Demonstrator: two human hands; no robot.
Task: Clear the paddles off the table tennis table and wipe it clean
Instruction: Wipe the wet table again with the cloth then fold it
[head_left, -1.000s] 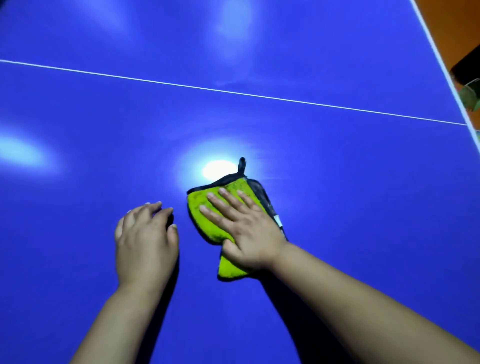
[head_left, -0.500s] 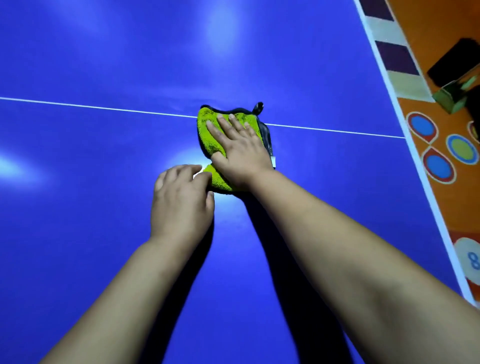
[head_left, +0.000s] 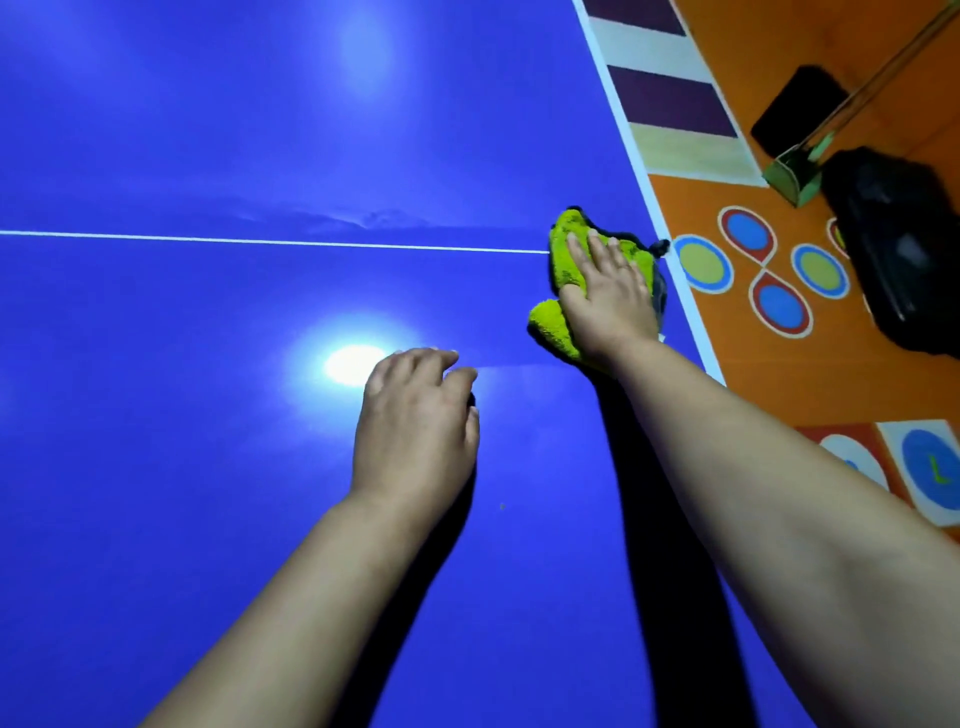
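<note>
Head view, looking down along both bare forearms onto a blue table (head_left: 208, 493).

- Right hand (head_left: 609, 299): laid flat on a cloth (head_left: 561, 244), palm down, fingers straight and close together, pressing it against the tabletop. The thumb lies at the hand's left side, on the cloth.
- Cloth: yellow-green and fluffy, with a dark grey underside showing at its right side and a small dark loop (head_left: 661, 247) sticking out toward the table's border. It is bunched, one fold poking out beside the wrist. It sits at the right end of the thin white line (head_left: 260, 241) that crosses the table, just beside the white edge stripe (head_left: 693, 312).
- Left hand (head_left: 415, 426): well apart from the cloth, nearer the body, knuckles up. Fingers bent loosely downward and held together, holding nothing; the tips seem to rest on the blue surface (contact partly hidden by the hand itself).
- Bright round glare (head_left: 349, 365) on the table just left of the left hand's fingers; fainter patches farther up.
- Beyond the table's right edge: an orange floor mat (head_left: 779, 374) with blue and yellow-green circles, a black bag (head_left: 904, 249) lying on it, and a flat dark object (head_left: 797, 111) farther back, too small to identify.
</note>
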